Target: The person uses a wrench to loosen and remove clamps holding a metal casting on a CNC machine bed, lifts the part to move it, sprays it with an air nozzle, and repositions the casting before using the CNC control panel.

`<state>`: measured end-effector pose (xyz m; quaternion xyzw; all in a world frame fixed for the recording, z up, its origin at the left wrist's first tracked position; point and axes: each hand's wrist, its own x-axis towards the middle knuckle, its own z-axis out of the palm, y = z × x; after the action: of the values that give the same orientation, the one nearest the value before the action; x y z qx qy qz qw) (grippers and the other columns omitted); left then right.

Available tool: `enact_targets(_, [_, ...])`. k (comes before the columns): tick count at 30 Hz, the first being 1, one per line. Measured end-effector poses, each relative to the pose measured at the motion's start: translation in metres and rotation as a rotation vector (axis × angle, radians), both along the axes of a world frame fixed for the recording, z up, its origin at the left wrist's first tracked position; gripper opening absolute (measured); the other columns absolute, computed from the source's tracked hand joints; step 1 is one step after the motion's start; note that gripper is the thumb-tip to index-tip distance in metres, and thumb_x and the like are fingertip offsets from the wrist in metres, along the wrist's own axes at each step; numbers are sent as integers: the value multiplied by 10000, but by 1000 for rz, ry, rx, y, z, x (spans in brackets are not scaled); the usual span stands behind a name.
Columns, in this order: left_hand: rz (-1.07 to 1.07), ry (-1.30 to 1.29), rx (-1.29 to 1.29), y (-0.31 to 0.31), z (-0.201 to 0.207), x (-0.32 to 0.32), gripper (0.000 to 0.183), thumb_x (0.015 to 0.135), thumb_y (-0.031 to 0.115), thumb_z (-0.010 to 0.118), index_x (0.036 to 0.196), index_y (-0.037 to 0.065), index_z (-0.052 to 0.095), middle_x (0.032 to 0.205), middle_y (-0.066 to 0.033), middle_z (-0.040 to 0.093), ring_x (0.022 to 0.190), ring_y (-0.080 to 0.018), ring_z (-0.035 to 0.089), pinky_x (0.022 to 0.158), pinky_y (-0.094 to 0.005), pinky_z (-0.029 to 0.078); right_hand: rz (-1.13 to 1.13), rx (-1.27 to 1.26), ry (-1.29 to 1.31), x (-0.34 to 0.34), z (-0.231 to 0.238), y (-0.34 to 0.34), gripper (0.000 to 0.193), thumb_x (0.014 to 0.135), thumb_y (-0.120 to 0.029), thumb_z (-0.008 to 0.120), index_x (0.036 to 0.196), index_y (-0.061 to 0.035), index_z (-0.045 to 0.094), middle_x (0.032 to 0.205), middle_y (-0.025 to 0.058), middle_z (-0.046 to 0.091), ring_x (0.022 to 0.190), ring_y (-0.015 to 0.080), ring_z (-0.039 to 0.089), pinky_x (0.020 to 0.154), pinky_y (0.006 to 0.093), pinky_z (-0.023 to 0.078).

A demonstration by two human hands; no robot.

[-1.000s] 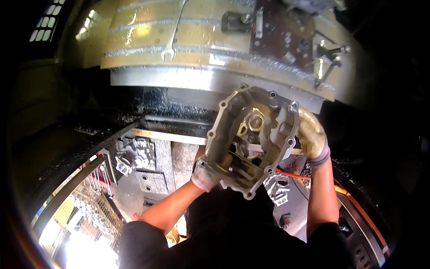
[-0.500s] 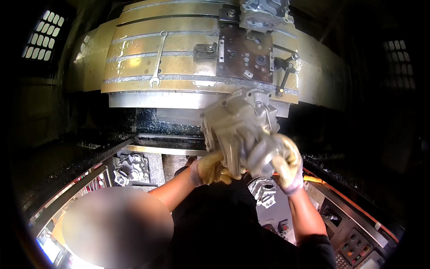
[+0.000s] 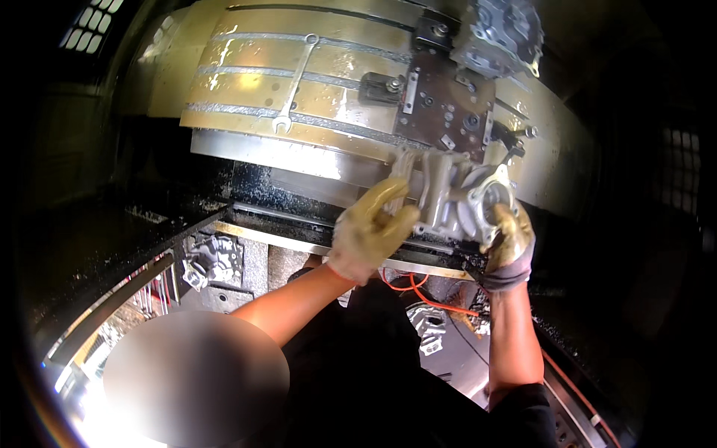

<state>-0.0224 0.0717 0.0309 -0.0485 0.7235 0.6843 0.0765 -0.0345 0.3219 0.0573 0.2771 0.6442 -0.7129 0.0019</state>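
Note:
A grey metal casting [image 3: 441, 196] with a round opening at its right end is in front of the machine table's near edge. My gloved right hand [image 3: 515, 237] is closed on the rim of that round end. At the casting's left side is my gloved left hand [image 3: 373, 231], its thumb and fingers apart; whether it touches the metal cannot be told. Beyond the casting lies a dark fixture plate [image 3: 442, 112] with bolts and small locating blocks, fixed to the slotted table [image 3: 250, 101]. A second casting [image 3: 499, 36] sits at the fixture's far end.
A combination wrench [image 3: 297, 82] lies on the table's left part. Clamps [image 3: 385, 88] flank the plate, and a clamp arm [image 3: 515, 138] stands to its right. Below are more castings [image 3: 215, 261], an orange hose [image 3: 441, 302] and a metal sill [image 3: 299, 243].
The casting has moved away from my body toward the fixture and turned, its round end now facing right. My left hand has come off its underside and opened; my right still grips it.

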Motion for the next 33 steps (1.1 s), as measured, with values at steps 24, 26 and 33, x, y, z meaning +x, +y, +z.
enact_targets(24, [123, -242, 360, 60, -81, -181, 707, 857, 238, 848, 1419, -62, 543, 1017, -121, 728, 660, -122, 631, 578, -280, 512, -48, 206, -229, -214, -22, -1, 266, 888, -364, 714, 1050, -153, 708, 740, -1, 510, 498, 127, 439, 444, 307, 354])
enact_targets(26, [128, -239, 368, 63, -86, -184, 688, 861, 235, 844, 1413, -56, 553, 1010, -117, 731, 642, -120, 627, 571, -277, 510, -55, 197, -263, -215, -21, -2, 258, 889, -365, 715, 1049, -163, 707, 724, -8, 505, 497, 126, 437, 448, 308, 356])
enact_targets(33, [131, -354, 563, 62, -76, -181, 702, 859, 255, 854, 1426, -35, 559, 1107, -151, 731, 724, -124, 654, 596, -261, 525, -38, 176, -238, -210, -26, 8, 218, 888, -359, 741, 985, -165, 712, 726, -21, 529, 499, 117, 414, 488, 304, 355])
